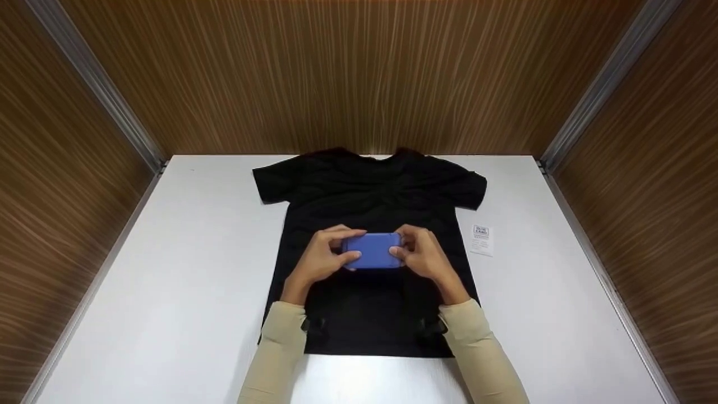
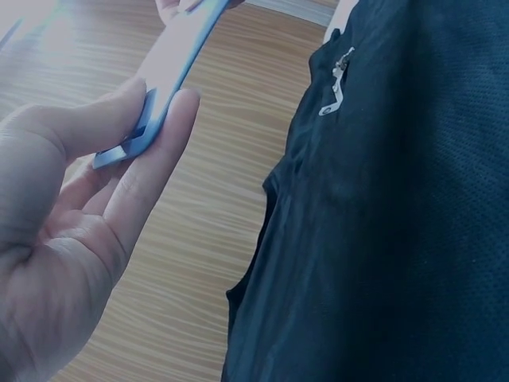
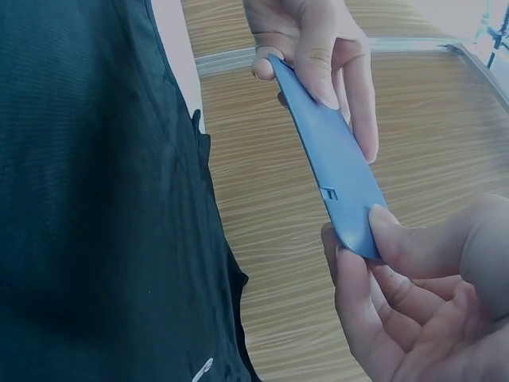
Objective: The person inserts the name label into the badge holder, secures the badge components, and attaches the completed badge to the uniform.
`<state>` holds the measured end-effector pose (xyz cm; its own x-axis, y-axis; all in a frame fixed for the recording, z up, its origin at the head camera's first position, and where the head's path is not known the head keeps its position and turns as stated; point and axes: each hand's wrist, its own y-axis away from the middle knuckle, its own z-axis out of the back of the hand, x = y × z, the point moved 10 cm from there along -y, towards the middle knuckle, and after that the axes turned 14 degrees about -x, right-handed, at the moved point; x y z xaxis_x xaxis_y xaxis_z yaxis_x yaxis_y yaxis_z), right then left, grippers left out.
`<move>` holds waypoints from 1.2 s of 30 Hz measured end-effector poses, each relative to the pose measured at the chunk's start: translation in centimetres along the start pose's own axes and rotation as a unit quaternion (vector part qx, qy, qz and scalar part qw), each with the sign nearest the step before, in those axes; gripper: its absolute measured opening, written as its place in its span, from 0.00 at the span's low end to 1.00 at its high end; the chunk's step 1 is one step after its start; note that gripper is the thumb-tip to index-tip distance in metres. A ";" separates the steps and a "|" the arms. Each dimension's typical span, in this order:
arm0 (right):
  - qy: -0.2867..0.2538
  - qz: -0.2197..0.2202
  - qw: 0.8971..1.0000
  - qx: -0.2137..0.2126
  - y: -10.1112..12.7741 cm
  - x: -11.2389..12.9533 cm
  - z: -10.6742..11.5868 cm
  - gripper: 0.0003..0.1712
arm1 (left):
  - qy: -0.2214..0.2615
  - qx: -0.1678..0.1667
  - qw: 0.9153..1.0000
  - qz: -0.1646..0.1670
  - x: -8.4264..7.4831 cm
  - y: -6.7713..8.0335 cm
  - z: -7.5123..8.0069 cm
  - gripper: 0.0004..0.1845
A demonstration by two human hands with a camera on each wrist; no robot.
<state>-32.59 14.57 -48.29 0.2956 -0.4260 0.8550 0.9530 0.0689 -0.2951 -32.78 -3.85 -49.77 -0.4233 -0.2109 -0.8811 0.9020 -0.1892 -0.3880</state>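
— What do we have in hand?

— A flat blue card (image 1: 373, 251), held level above the middle of the black T-shirt (image 1: 370, 196). Our left hand (image 1: 323, 257) pinches one short end between thumb and fingers, our right hand (image 1: 423, 255) the other, likely to keep the thin piece steady.

— And around the shirt?

— It lies spread flat on the white table (image 1: 168, 280), collar away from us. A small paper tag (image 1: 481, 239) rests just beside its right edge.
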 end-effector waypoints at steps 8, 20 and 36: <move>-0.010 -0.029 0.999 0.016 -0.1 -0.5 -0.5 0.09 | -0.004 -0.010 1.000 0.007 -0.1 -0.1 0.5 0.22; 0.021 -0.026 0.999 -0.008 -0.2 -0.4 0.0 0.10 | 0.009 -0.011 1.000 0.008 -0.1 -0.2 0.3 0.20; 0.046 -0.008 0.999 -0.021 -0.1 -0.1 0.3 0.08 | 0.027 0.033 0.999 0.015 0.1 0.2 -0.4 0.28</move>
<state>-32.67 14.82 -48.21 0.2710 -0.5088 0.8171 0.9534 0.0247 -0.3008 -32.57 -3.54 -50.06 -0.3888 -0.1660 -0.9062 0.9063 -0.2457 -0.3438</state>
